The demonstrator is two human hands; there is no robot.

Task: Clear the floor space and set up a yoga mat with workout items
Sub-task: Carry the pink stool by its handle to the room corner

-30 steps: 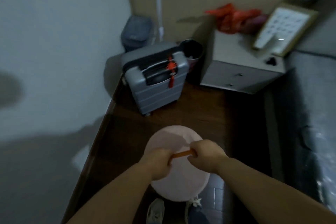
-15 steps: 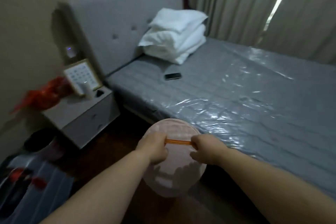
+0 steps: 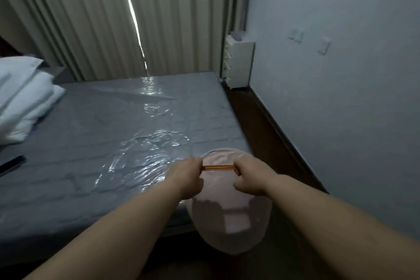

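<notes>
A pale pink round object [image 3: 231, 218], seemingly a rolled mat seen end-on, hangs in front of me over the bed's near corner. An orange strap [image 3: 218, 168] runs across its top. My left hand [image 3: 187, 177] grips the strap's left end with curled fingers. My right hand [image 3: 251, 176] grips the right end the same way. The strap is pulled taut between both fists. The rest of the pink object below is hidden by its own front face.
A grey mattress [image 3: 109, 134] wrapped in shiny plastic fills the left and centre, with white pillows [image 3: 25, 100] and a black phone [image 3: 11, 166] on it. Closed curtains [image 3: 91, 18] behind. A white drawer unit [image 3: 238, 63] stands in the corner. A narrow dark floor strip [image 3: 272, 134] runs along the right wall.
My view has swung right, from the suitcase and nightstand, across the bed head, to the bed foot and right wall. Both hands keep hold of the orange strap with the pink object.
</notes>
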